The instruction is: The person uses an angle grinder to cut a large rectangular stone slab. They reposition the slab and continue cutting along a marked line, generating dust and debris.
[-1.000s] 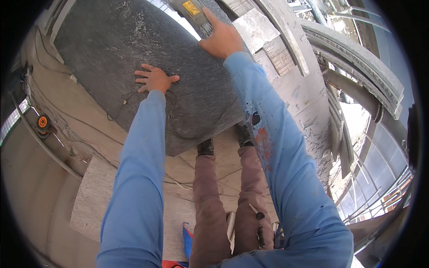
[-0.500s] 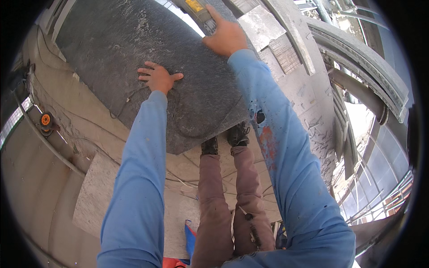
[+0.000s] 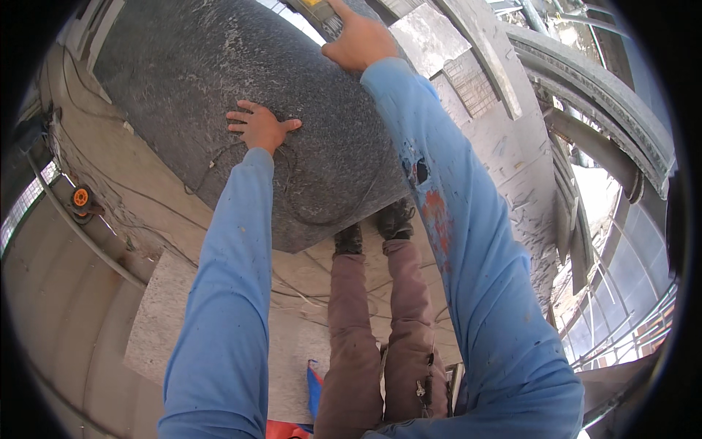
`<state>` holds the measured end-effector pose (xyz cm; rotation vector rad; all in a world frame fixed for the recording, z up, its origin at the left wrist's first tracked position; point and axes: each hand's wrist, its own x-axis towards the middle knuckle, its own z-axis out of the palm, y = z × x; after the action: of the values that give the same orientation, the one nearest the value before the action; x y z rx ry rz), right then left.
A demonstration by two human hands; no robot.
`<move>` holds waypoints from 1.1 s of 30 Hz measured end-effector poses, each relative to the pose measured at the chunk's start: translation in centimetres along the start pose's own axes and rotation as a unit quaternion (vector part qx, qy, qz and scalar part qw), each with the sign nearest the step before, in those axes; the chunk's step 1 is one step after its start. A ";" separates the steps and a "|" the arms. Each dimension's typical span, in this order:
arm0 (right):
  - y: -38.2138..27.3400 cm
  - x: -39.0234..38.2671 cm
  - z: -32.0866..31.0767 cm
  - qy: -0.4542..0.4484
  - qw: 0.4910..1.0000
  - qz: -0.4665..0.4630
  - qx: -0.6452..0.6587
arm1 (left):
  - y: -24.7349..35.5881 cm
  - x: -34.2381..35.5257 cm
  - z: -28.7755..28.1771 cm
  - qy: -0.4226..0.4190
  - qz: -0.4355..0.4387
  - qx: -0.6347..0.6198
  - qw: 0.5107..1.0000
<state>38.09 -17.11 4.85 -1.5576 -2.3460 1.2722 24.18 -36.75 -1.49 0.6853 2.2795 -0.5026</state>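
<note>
My left hand lies flat on a large dark speckled stone slab, fingers spread apart. Beyond it, near the top of the picture, my right hand grips a grey tool with a yellow patch, partly cut off by the upper edge. That tool is at a bright strip along the slab's far side. A loop of thin dark cord lies on the slab under and around my left wrist. Both forearms are in blue sleeves, the right one holed and stained.
Pale stone pieces and long stacked strips lie to the right. Cables and a small orange wheel are at left. A light board lies behind my legs. My boots stand at the slab's near edge, with blue and red material lower down.
My right hand and the tool have shifted slightly up and left since half a second ago. My left hand moved a little rightward over the last second, still spread on the slab.
</note>
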 end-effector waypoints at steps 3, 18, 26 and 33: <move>0.0 0.5 0.3 0.024 1.000 0.005 0.011 | 0.2 0.0 0.2 0.003 0.006 0.004 1.000; 0.8 -3.4 -0.9 0.014 1.000 -0.010 0.022 | -0.2 0.5 0.5 -0.002 0.003 0.028 1.000; 1.5 -4.8 -1.3 -0.004 1.000 0.012 0.023 | 0.3 -0.2 -0.1 -0.004 -0.018 -0.027 0.999; 1.2 -4.0 -0.9 -0.001 0.999 0.032 0.025 | 0.3 -0.3 -0.1 -0.003 -0.018 -0.027 0.999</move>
<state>41.37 -19.54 6.25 -1.6281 -2.2657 1.3357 24.49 -36.53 -1.25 0.6154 2.2943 -0.4581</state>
